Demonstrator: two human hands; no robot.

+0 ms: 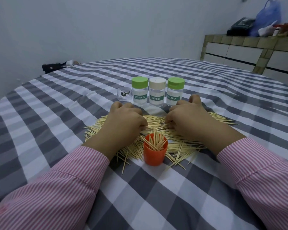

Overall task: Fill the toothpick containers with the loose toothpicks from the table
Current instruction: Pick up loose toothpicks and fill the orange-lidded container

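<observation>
A wide heap of loose toothpicks (pixel 186 145) lies on the checked tablecloth. An orange cup (pixel 155 155) stands at its near edge, partly filled with upright toothpicks. Behind the heap stand three capped containers labelled TOOTHPICK: a green-lidded one (pixel 139 91), a beige-lidded one (pixel 157 92) and another green-lidded one (pixel 175 91). My left hand (pixel 125 120) rests knuckles-up on the heap, fingers curled down into the toothpicks. My right hand (pixel 188 118) lies likewise on the heap's right half, fingers curled into the toothpicks. What the fingertips hold is hidden.
A small clear cap or cup (pixel 123 96) stands left of the containers. The grey and white checked cloth (pixel 56 113) covers the round table. A black bag (pixel 51 68) lies at the far left edge. A tiled counter (pixel 249 52) with bags stands at back right.
</observation>
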